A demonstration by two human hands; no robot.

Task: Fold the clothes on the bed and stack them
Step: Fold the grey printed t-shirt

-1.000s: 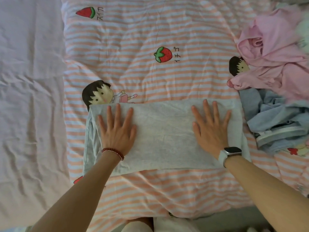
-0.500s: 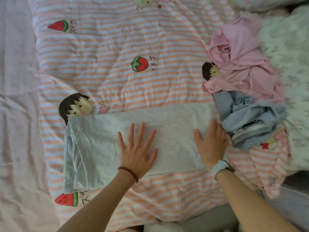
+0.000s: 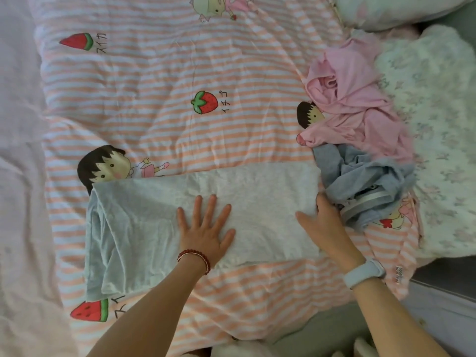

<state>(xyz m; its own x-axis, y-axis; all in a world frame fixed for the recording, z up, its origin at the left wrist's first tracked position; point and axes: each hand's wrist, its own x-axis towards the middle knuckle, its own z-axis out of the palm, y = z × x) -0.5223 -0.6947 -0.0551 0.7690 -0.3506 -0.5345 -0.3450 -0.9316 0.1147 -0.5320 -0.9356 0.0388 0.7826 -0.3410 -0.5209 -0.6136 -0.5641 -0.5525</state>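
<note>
The left hand presses spread fingers mid-strip on the grey garment, whose long axis runs nine-to-three, while the right hand takes the three o'clock end, its fingers hidden there.

A home bedroom: bed with cartoon-printed striped quilt, pillow, loose pink garment.

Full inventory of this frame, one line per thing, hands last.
grey garment: 1, light grey, folded into a long strip, middle of the bed
blue garment: 1, grey-blue, crumpled, at the strip's right end
pink garment: 1, pink, crumpled, behind the blue one
striped quilt: 1, orange and white, cartoon prints, under all clothes
floral blanket: 1, white, far right
pillow: 1, pale, top right
left hand: flat on the strip, red bead bracelet
right hand: at the strip's right edge, fingertips hidden, white watch
</note>
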